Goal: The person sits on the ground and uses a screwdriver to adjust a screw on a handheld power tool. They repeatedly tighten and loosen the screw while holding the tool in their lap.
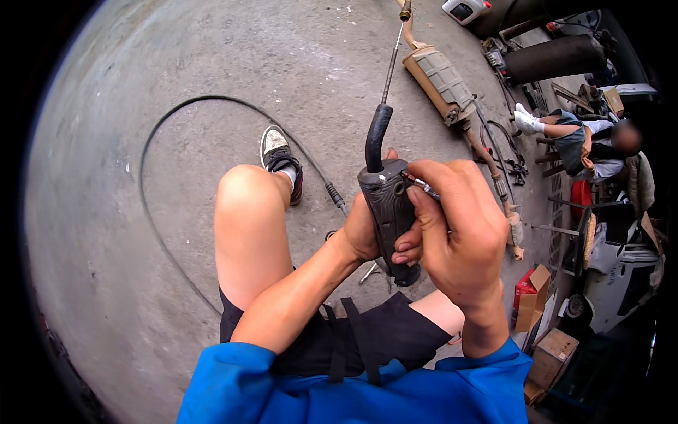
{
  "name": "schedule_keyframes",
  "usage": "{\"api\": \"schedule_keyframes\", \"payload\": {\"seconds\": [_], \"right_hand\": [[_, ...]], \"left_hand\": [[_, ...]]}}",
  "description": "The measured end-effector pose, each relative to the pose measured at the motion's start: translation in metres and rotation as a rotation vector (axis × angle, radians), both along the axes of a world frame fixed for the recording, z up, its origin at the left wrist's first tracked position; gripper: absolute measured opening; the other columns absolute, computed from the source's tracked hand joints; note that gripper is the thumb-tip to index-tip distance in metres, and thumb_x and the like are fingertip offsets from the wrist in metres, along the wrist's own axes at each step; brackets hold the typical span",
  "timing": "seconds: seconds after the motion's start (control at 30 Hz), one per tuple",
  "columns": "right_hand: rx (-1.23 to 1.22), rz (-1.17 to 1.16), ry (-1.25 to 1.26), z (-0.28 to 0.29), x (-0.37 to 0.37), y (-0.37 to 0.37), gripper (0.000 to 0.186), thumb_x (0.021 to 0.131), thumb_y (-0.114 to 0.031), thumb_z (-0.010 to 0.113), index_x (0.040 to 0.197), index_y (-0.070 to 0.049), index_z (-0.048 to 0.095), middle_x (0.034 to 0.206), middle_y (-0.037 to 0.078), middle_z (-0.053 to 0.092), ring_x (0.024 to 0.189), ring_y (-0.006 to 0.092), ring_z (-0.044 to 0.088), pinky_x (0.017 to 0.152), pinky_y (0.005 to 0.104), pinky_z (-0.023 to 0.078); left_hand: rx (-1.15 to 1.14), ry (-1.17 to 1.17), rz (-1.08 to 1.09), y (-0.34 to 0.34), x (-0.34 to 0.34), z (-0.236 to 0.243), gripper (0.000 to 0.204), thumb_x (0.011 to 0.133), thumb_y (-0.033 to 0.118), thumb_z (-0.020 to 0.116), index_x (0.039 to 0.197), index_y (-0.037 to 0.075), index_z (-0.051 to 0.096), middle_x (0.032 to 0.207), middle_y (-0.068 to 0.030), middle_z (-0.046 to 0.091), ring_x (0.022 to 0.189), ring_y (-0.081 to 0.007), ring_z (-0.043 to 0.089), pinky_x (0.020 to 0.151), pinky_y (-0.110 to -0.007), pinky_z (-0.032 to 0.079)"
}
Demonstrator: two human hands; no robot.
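My left hand (361, 227) is wrapped round the black handle of a welding torch (387, 201), held upright over my lap. From its top rises a bent black neck (377, 134), and a thin metal rod (393, 63) runs on to a brass-coloured tip. Between the thumb and forefinger of my right hand (470, 222) is a small, shiny screwdriver-like tool (422, 185). Its end meets the upper side of the handle, near a round hole. My right fingers hide most of the tool. The handle's lower end shows between my hands.
A dark cable (205, 99) loops over the concrete floor on the left. An exhaust pipe with a muffler (439, 83) lies ahead to the right. Further right are a gas cylinder (554, 59), a seated person (575, 145) and cardboard boxes (552, 357).
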State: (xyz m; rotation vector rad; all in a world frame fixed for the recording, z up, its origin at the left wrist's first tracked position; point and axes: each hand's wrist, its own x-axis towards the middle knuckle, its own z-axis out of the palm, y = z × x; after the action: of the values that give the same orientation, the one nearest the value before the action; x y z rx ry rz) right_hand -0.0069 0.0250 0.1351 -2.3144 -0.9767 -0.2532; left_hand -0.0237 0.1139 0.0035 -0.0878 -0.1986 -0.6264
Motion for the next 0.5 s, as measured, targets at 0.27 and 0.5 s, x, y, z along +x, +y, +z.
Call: {"api": "schedule_keyframes", "payload": {"seconds": [0.27,0.5], "right_hand": [[-0.216,0.065,-0.058,0.017,0.006,-0.005,0.021,0.081,0.001,0.066,0.101,0.000,0.059,0.085,0.015,0.061,0.076,0.0343,0.061,0.065,0.0394,0.049],[-0.211,-0.085,-0.091,0.016,-0.001,-0.013,0.025,0.090,-0.022,0.063,0.090,-0.005,0.046,0.071,0.010,0.057,0.068,0.0272,0.062,0.054,0.0397,0.049]], "left_hand": [[0.227,-0.067,0.078,0.001,0.002,0.005,0.088,0.088,0.082,0.014,0.071,0.006,0.055,0.050,-0.0112,0.046,0.038,-0.0236,0.045,0.042,-0.034,0.041],[0.634,-0.045,0.234,-0.002,0.001,0.021,0.091,0.087,0.083,0.016,0.060,0.005,0.053,0.047,-0.0106,0.044,0.038,-0.0232,0.045,0.036,-0.031,0.037]]}}
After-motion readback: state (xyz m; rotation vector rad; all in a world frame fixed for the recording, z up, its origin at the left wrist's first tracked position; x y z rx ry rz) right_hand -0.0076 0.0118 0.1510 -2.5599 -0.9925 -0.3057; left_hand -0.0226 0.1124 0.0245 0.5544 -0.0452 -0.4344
